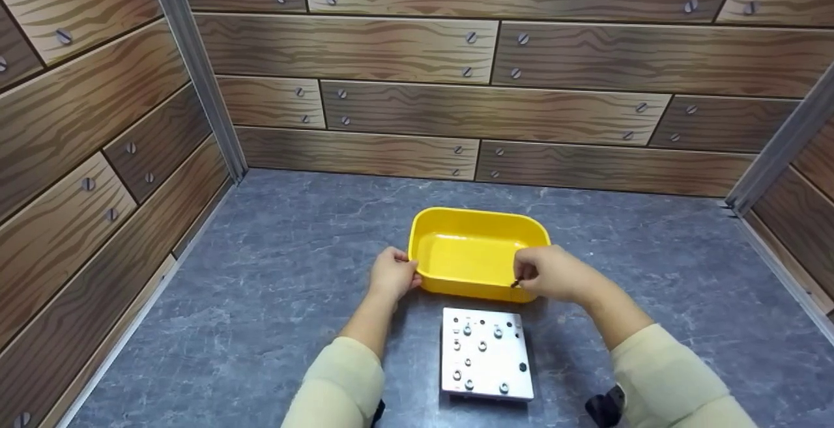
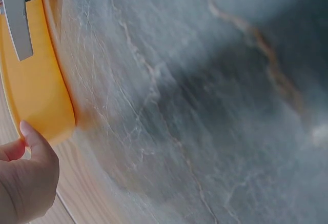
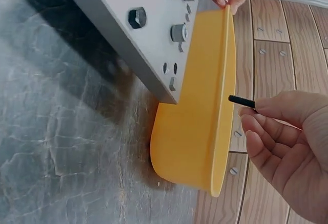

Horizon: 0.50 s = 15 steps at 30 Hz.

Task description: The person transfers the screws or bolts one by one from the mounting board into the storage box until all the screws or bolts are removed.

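The left hand (image 1: 391, 275) pinches the left end of a yellow, glossy, rectangular tray with rounded corners (image 1: 464, 258), thumb and fingertips together on its rim; the right hand (image 1: 557, 275) is clamped on a short black cylindrical rod (image 3: 242, 101), held between thumb and forefinger, with the other fingers loosely curled below; the rod is at the tray's near rim, towards its right end, and whether it touches that rim I cannot tell; the tray rests on a dark grey, marble-patterned desk (image 1: 300, 271); on the person's side of it, just beside it, lies a flat silver metal block (image 1: 496, 364), set with socket-headed screws (image 3: 179, 33) and pierced by several holes; cream sleeves (image 1: 671, 372) cover both forearms; wood-plank-patterned walls (image 1: 391, 43) stand behind and at both sides.
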Tool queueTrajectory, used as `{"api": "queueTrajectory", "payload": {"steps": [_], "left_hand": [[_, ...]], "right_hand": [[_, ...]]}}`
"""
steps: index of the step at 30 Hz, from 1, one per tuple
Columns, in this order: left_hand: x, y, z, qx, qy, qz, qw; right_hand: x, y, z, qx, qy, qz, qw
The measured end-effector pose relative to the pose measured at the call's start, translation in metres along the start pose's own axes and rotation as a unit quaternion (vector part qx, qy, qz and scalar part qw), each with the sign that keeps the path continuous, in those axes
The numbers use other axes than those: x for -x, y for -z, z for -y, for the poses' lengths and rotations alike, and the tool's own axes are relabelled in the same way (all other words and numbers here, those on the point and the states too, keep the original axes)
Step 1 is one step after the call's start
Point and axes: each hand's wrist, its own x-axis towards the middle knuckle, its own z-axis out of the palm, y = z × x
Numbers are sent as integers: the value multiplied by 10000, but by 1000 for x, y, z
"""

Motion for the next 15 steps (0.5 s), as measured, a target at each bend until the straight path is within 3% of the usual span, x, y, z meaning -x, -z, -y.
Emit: {"api": "queueTrajectory", "payload": {"steps": [9,15], "left_hand": [[-1,0,0,-15,13,2,10000],[-1,0,1,-32,4,-9,10000]], "right_hand": [[-19,-7,-11,-21,-484,-542,9974],[-30,-19,-21,418,-505,-835,9943]]}}
